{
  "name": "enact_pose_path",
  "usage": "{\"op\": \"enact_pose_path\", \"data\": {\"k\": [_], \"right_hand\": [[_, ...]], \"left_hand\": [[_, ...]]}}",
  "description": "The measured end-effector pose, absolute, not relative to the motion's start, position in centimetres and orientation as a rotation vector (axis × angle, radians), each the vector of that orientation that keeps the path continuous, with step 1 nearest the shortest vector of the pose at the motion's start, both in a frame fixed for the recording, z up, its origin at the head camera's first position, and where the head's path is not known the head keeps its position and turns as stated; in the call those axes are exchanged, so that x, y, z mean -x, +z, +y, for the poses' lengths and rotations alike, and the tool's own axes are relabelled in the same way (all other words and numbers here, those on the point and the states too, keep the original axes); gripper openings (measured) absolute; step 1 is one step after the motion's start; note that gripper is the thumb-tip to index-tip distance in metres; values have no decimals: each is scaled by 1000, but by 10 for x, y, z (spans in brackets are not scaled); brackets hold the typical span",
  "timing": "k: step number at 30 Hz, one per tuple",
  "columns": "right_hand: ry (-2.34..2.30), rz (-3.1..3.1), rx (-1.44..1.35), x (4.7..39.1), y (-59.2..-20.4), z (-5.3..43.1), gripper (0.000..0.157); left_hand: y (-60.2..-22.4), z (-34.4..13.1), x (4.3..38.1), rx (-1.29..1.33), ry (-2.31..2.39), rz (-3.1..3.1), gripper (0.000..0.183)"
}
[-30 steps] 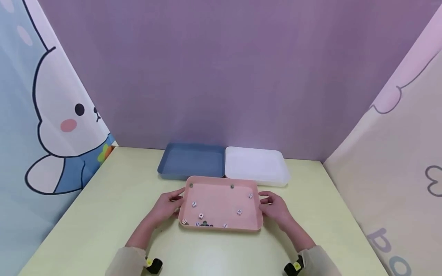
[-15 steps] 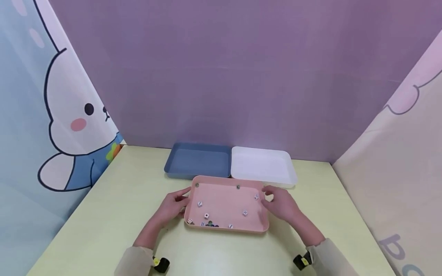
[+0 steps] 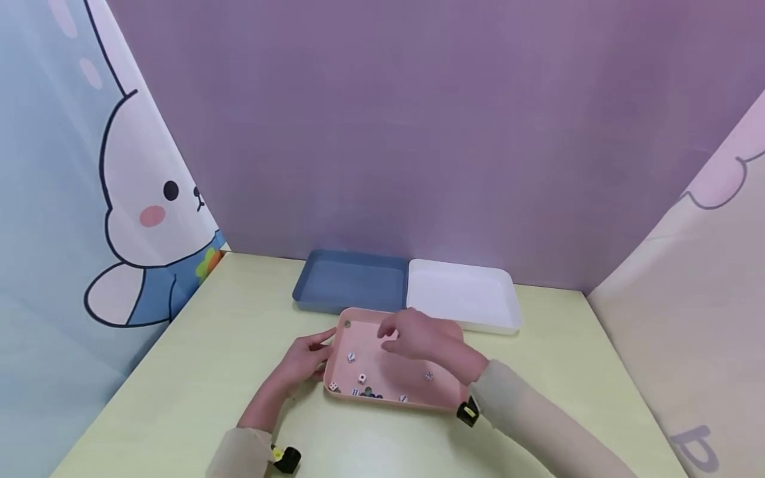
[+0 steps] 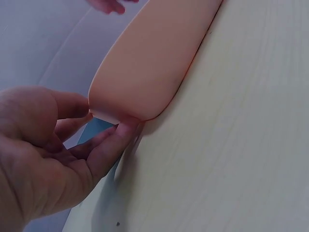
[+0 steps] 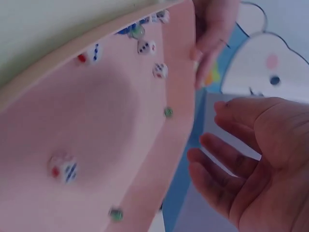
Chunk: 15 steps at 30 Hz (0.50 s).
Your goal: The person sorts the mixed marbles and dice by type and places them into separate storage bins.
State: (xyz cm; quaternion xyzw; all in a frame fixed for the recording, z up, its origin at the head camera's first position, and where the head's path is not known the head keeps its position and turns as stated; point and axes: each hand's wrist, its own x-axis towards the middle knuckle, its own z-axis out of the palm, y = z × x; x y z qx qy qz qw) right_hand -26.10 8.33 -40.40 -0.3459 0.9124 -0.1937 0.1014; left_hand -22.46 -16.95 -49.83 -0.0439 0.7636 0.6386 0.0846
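Note:
A pink tray (image 3: pixel 391 365) lies on the pale yellow table. My left hand (image 3: pixel 303 358) holds its left end, thumb and bent fingers against the end wall in the left wrist view. My right hand (image 3: pixel 412 334) hovers over the far half of the tray, fingers loosely bent and apart, with nothing between them. White dice (image 3: pixel 362 378) are scattered inside, several along the near wall beside some small dark pieces. Two small green round pieces, one a greenish bead (image 5: pixel 168 112), lie near the far wall in the right wrist view. My right forearm hides part of the tray.
Behind the pink tray stand a blue tray (image 3: pixel 352 282) on the left and a white tray (image 3: pixel 463 295) on the right, side by side. A purple backdrop (image 3: pixel 382 133) rises behind the table. Patterned cloths hang at both sides.
My right hand has left the pink tray's right end and moved left over its far half. My left hand stays at the left end. The whole head view has shifted slightly.

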Motion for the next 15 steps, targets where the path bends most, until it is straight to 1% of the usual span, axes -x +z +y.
{"op": "enact_pose_path", "data": {"k": [3, 6, 8, 15], "right_hand": [[-467, 2657, 1105, 267, -410, 63, 20], [-347, 2647, 1140, 272, -416, 42, 12], [-282, 2637, 1146, 275, -423, 31, 9], [-128, 2636, 1215, 280, -437, 7, 19]], "left_hand": [[-498, -170, 226, 108, 1914, 2267, 45], [-498, -170, 227, 117, 1915, 2270, 45], [-498, -171, 227, 109, 1908, 2273, 45], [-499, -173, 223, 4, 1927, 2246, 47]]}}
